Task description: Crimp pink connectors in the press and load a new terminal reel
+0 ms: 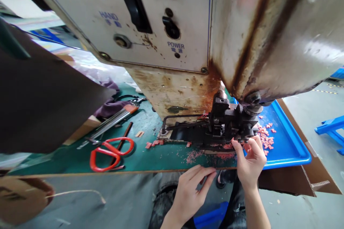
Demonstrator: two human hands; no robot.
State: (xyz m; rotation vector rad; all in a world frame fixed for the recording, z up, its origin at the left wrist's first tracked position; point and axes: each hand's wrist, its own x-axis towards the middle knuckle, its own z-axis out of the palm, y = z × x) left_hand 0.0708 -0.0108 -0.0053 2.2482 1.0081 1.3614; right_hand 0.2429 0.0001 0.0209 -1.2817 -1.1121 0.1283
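Note:
My right hand (249, 161) reaches up to the black die block (228, 123) under the old press machine (215, 25), its fingertips pinched at the block's front edge on something too small to name. My left hand (192, 189) hangs below the table's front edge, fingers curled with thumb and forefinger together, seemingly on a thin dark wire. Small pink plastic pieces (266, 137) lie scattered beside the die on a blue tray (290, 150).
Red-handled scissors (111, 152), a metal tool with an orange tip (115, 118) and pink debris lie on the green table mat (70, 157). A dark sheet (40, 103) looms at left. Cardboard (309, 179) sits under the tray; a blue stool (331, 128) stands at right.

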